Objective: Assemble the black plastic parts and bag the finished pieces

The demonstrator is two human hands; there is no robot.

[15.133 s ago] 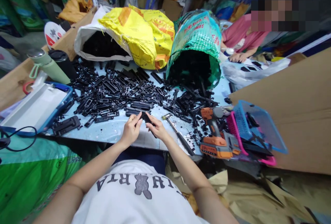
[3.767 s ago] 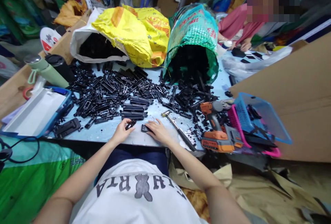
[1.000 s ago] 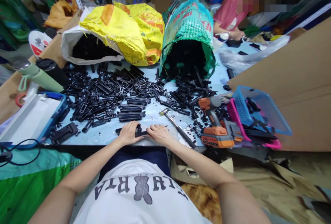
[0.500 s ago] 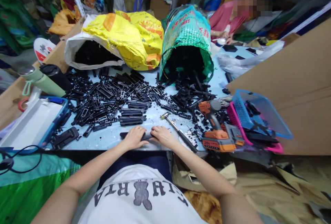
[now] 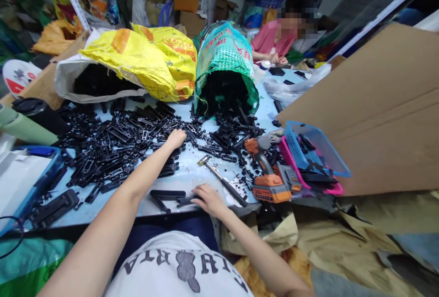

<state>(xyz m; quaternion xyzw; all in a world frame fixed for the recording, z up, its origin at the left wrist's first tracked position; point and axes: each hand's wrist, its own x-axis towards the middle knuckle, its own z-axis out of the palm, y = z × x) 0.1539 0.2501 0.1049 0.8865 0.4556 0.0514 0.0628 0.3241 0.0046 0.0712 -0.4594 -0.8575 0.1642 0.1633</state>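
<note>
My left hand (image 5: 177,138) reaches over the right part of the pile of black plastic parts (image 5: 120,132); its fingers point down, and what they hold, if anything, is hidden. Near the table's front edge, my right hand (image 5: 207,198) has its fingers on the end of a short black part (image 5: 185,201). Just left of that lies a long black bar (image 5: 168,193), with another slim black piece (image 5: 159,204) slanting below it. A hammer (image 5: 222,181) with a black handle rests to the right of my hands.
An orange cordless drill (image 5: 270,180) and blue and pink baskets (image 5: 317,150) stand at right. Yellow (image 5: 137,59) and green sacks (image 5: 224,52) lie open behind the pile. Bottles (image 5: 29,123) and a blue tray (image 5: 56,159) are at left. A person in pink (image 5: 270,40) sits beyond.
My left hand has left the black part by the front edge and moved forward to the pile. My right hand stays near the edge. The view has shifted to the right.
</note>
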